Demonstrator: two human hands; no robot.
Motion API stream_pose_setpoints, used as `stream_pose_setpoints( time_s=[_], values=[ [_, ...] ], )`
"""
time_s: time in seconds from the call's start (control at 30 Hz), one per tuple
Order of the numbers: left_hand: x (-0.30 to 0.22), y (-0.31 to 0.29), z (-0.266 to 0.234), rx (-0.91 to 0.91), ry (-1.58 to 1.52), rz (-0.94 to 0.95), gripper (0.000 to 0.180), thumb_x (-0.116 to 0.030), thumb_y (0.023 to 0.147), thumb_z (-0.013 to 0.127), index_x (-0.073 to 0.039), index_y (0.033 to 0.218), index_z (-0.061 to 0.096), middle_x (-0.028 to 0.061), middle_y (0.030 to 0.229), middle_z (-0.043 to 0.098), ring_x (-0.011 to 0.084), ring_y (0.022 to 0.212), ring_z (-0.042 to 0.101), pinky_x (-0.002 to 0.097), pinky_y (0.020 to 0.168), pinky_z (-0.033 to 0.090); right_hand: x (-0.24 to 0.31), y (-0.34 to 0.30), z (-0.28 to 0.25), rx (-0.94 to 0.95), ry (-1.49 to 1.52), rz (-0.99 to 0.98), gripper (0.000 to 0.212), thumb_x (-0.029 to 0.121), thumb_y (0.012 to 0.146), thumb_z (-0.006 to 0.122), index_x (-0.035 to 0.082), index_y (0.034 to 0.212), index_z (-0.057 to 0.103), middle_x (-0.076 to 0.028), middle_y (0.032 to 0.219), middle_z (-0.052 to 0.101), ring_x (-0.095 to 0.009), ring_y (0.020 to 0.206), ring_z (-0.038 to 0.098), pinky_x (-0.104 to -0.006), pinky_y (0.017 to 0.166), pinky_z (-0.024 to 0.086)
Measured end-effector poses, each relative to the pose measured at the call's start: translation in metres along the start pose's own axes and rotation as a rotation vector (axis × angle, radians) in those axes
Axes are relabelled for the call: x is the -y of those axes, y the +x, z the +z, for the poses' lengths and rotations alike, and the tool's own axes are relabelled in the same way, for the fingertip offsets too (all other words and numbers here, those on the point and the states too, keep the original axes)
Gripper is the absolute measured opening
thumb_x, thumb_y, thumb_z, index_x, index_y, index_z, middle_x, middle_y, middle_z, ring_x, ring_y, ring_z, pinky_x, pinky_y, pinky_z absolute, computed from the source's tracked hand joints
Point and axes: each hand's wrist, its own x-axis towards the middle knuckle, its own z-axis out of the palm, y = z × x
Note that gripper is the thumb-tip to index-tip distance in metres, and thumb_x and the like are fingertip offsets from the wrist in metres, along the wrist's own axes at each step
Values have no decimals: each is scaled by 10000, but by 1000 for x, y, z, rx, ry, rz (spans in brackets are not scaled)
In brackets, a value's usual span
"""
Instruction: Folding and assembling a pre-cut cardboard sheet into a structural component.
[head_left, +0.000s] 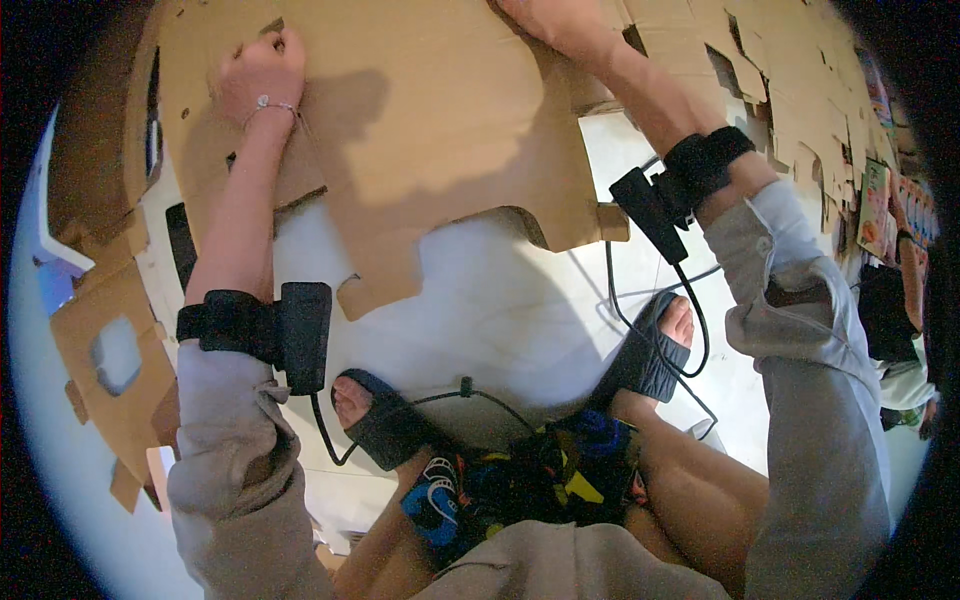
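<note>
A large brown cardboard sheet (430, 130) with cut-out notches along its near edge spreads out in front of me. My left hand (262, 75), wearing a thin bracelet (268, 104), is curled into a fist over the sheet's left part, beside a small dark slot. Whatever its fingers hold, if anything, is hidden. At the top edge of the picture, my right hand (530, 12) is against the cardboard's far side; its fingers are cut off from view. Each forearm carries a black strap with a dark device, the left one (305, 335) and the right one (650, 210).
Black cables (460, 393) from the devices hang across my legs and sandalled feet. More cut cardboard pieces lie at the left (75, 335) and in a layered spread at the right (800, 110). Another person's arm (908, 270) and colourful boxes (915, 210) appear at the far right.
</note>
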Motion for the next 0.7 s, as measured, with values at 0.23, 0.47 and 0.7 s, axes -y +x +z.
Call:
stream_pose_setpoints(
  time_s=[0.23, 0.47, 0.7],
  values=[
    [3, -36, -19, -52, 31, 120, 341, -358, 868, 516, -136, 995, 742, 187, 1012, 688, 400, 1110, 560, 456, 986, 428, 5, -30, -13, 52, 52, -39, 469, 388, 922, 481, -42, 1036, 630, -227, 1118, 609, -392, 1172, 467, -467, 1013, 356],
    [-14, -55, -34, 49, 85, 47, 372, -379, 892, 473, -114, 997, 713, 123, 1070, 684, 379, 1172, 498, 480, 1010, 366, -1, -38, -27, 186, 54, -55, 450, 379, 928, 459, -26, 994, 644, -225, 1069, 632, -397, 1127, 494, -466, 997, 366],
    [-13, -54, -30, 78, 169, 41, 395, -380, 912, 430, -102, 996, 697, 95, 1073, 690, 355, 1194, 480, 569, 1022, 284, 10, -33, -24, 85, 46, -22, 418, 352, 914, 477, -21, 968, 658, -212, 1036, 652, -414, 1055, 520, -481, 971, 372]
  ],
)
